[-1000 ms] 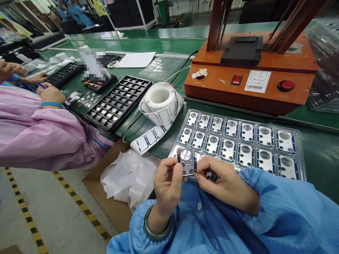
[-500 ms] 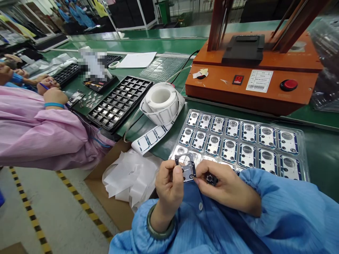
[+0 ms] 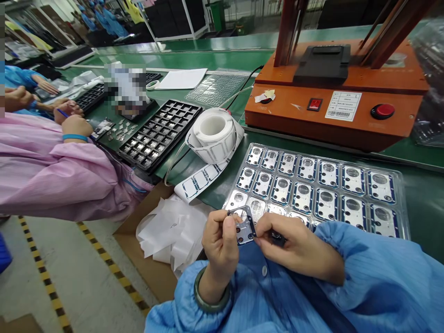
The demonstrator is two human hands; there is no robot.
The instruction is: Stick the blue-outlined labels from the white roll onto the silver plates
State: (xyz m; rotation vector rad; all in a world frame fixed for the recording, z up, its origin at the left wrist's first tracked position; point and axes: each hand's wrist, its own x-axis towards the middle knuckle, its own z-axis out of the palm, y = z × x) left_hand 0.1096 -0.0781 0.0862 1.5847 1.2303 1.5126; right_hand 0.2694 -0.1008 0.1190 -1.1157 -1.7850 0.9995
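A small flat metal plate with a dark border, round holes and a large cut-out point(image 3: 245, 230) is pinched in my left hand point(image 3: 220, 243), just above the near edge of the tray. My right hand point(image 3: 294, 245) is closed, with thumb and forefinger tips at the plate's right edge. Partly hidden under its curled fingers is a small black part point(image 3: 278, 238). Beyond both hands lies a clear plastic tray point(image 3: 403, 199) with rows of similar silver plates edged in blue point(image 3: 326, 201).
A roll of white backing tape with blue-black frame stickers point(image 3: 213, 132) stands left of the tray. Behind is an orange machine point(image 3: 284, 113). A black compartment tray point(image 3: 189, 111) and a cardboard box point(image 3: 152, 273) of white strips point(image 3: 169, 231) lie left, near a co-worker's pink sleeve point(image 3: 69, 171).
The plate has tilted slightly in my fingers, and my right fingertips stay by its edge. The black part is more covered now. At far left, a co-worker's hand has come into view.
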